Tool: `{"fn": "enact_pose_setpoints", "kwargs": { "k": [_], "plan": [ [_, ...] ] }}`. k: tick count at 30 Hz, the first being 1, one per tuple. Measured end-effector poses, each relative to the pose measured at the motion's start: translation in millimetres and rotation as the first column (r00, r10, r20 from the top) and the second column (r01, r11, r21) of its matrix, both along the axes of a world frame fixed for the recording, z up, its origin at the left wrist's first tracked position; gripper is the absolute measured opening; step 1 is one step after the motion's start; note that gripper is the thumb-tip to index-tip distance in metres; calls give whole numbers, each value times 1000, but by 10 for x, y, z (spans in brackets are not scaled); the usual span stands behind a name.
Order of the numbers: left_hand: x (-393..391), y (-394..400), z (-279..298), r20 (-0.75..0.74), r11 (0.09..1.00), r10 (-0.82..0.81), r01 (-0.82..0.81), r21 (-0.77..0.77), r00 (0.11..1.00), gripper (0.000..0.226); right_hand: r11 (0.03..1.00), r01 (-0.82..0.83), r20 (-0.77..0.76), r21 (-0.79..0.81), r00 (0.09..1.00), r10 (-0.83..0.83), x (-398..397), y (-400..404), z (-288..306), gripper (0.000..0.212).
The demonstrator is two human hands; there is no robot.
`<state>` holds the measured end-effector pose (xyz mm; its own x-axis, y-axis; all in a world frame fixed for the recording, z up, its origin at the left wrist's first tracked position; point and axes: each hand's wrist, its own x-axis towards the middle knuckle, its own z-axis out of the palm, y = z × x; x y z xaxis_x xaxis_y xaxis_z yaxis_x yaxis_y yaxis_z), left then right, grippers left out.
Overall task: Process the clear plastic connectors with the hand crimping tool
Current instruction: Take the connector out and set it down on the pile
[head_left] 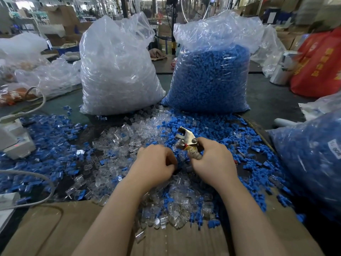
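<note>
Nearest, a flat sheet of brown cardboard [55,228] across the front edge of the tabletop [267,97], both bare forearms reaching forward over it. Just beyond, a heap of clear plastic connectors [118,143] mixed with loose blue plastic pieces [212,130], spread wide across the surface. On that heap, left hand [156,163] knuckles up, fingers curled inward and down among the clear pieces; whether anything is pinched inside its grip cannot be told. Just right of it, nearly touching, right hand [212,159] with its grip wrapped tight round the wrapped handles of the hand crimping tool [186,140]. Tool held above the pile, long axis slanting from the right hand up and to the left, metal head pointing away from the body and toward the left, its jaws a little apart at the tip. At far left, a grey-white device [14,141] with a pale cable [36,102] looping off it. Farther back, standing upright side by side, a big clear bag of clear connectors [118,71] on the left and a big clear bag of blue pieces [212,74] on the right. At the right edge, another bag of blue pieces [313,159], nearer, and behind it a red bag [319,67]. Beyond all that, a blurred workshop with cardboard boxes [62,15].
</note>
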<state>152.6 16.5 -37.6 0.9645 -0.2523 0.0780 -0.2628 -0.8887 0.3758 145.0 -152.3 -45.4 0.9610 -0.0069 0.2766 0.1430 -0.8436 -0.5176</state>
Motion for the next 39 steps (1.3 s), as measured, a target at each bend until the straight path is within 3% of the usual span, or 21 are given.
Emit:
{"fn": "enact_pose_setpoints", "kwargs": {
  "k": [3,9,11,15,18,22,28,36,39],
  "plan": [
    [0,5,-7,3,999,-14,14,-32,1000,11,1000,2,-3,13,1000,-2,2,-9,4,5],
    [-9,-111,-38,56,993,-52,45,112,997,24,999,-5,1,32,1000,5,-5,-13,11,10],
    [-11,-114,-47,49,994,-57,52,93,997,22,999,-5,1,32,1000,5,-7,-12,19,11],
    [-30,-102,-12,11,971,44,-40,-236,999,10,998,3,10,55,1000,-4,-8,-5,29,11],
    [-11,-70,10,-67,846,103,-122,-518,992,12,994,-13,54,105,999,8,-17,1,38,12],
    [-30,-54,80,-200,641,23,-168,-749,980,13,982,-73,94,174,994,57,-34,40,73,17],
    [-45,-30,118,-271,427,-100,-204,-881,957,14,946,-140,95,291,988,117,-39,77,87,12],
    [-41,1,105,-190,391,-119,-130,-911,974,13,881,-157,92,446,987,130,-35,56,103,16],
    [-43,14,112,-171,415,-153,-94,-905,973,14,840,-146,80,523,989,122,-30,48,104,15]
  ]
}}
